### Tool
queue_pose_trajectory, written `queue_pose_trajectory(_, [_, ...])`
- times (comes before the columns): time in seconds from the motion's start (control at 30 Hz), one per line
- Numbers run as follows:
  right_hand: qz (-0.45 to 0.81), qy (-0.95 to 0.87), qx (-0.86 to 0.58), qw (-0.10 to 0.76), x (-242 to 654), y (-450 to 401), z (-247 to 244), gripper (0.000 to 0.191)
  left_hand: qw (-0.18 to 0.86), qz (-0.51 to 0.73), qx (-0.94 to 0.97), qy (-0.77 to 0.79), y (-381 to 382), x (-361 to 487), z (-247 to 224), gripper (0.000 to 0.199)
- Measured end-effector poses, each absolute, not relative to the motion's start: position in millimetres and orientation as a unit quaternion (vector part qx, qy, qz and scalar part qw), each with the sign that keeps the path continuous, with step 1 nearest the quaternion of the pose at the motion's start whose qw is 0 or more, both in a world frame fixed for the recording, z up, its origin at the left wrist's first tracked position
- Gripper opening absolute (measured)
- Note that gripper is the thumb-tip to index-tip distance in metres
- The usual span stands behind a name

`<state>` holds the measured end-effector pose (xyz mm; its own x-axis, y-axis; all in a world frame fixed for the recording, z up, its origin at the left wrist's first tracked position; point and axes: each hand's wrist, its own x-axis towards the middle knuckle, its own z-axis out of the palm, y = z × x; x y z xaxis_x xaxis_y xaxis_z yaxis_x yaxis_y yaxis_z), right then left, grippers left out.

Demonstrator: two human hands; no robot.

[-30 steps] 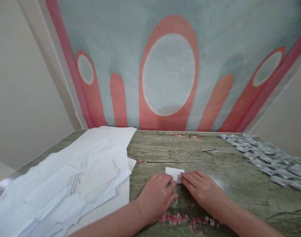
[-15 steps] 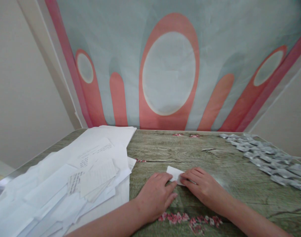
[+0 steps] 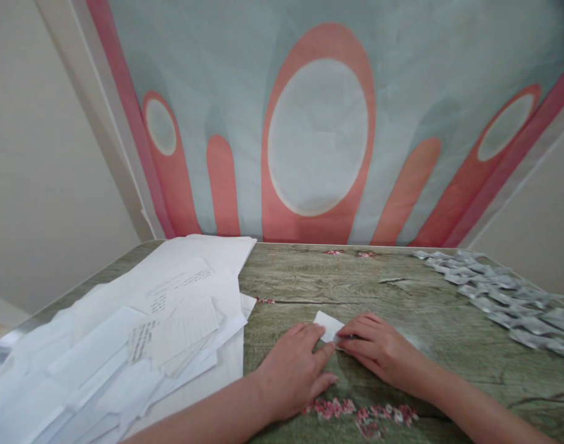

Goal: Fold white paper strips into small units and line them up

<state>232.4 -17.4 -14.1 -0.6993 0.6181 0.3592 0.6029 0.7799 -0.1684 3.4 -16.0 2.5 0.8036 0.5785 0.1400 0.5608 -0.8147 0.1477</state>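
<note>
A small piece of white paper point(image 3: 329, 322) lies on the wood-patterned tabletop between my two hands, its near edge partly covered by fingers. My left hand point(image 3: 295, 369) grips its left side with bent fingertips, thumb held lower and a little apart. From the other side, my right hand point(image 3: 387, 346) pinches the paper's right edge, fingers pressed together. Whether the paper is folded underneath is hidden by the fingers.
A broad pile of white paper sheets and scraps point(image 3: 184, 339), some printed, covers the table's left side. Rows of small folded silvery-grey pieces point(image 3: 508, 296) lie along the right edge. Behind the wood-patterned table point(image 3: 305, 271) hangs a grey-green and coral backdrop point(image 3: 402, 68).
Both hands stay at the paper with only slight finger movement. The left thumb has shifted a little to the right, and the paper is turned slightly.
</note>
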Motion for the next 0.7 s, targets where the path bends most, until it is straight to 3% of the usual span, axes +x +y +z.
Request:
queue_pose_trajectory(0.33, [0.059, -0.916, -0.327, 0.226, 231.6, -16.0, -14.4, 0.020, 0.048, 0.082, 0.952, 0.292, -18.9, 2.8, 7.4, 0.042])
queue_pose_trajectory(0.7, [0.223, -0.842, -0.400, 0.283, 227.4, -13.1, -15.6, 0.014, 0.037, 0.071, 0.953, 0.291, -16.1, 3.6, 9.8, 0.048])
